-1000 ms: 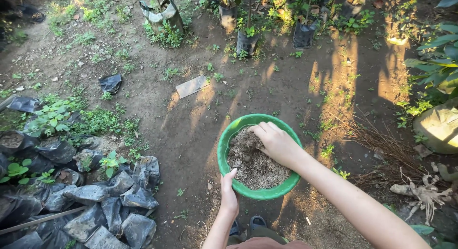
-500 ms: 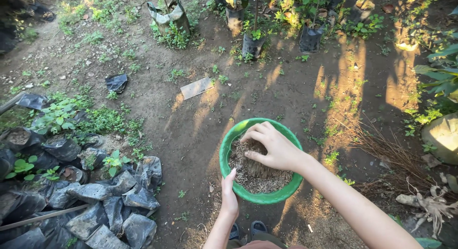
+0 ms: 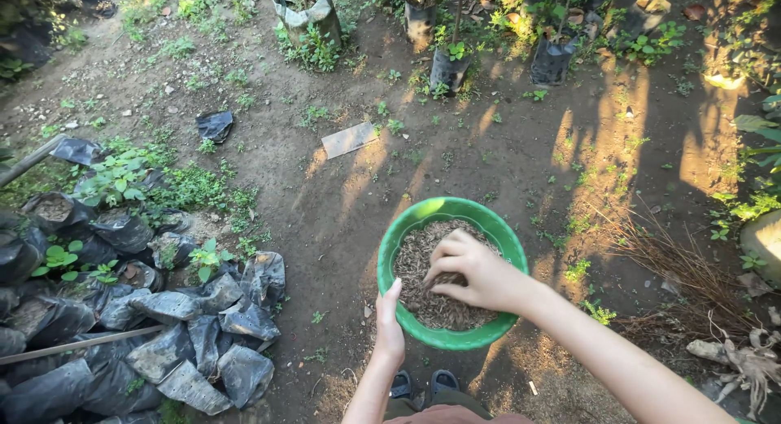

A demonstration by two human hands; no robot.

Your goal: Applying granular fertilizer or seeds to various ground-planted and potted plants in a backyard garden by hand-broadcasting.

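The green basin [image 3: 389, 253] sits on bare soil directly in front of my feet. My left hand [image 3: 389, 330] clasps its near rim, thumb on the inside; the fingers are hidden beneath the rim. My right hand [image 3: 476, 273] rests inside the basin, fingers curled closed on a pinch of the dry husk mix [image 3: 419, 257]; the fingertips are buried, so the amount gripped cannot be determined. Left of the basin lie black nursery bags [image 3: 195, 343], partly cut off by the frame edge.
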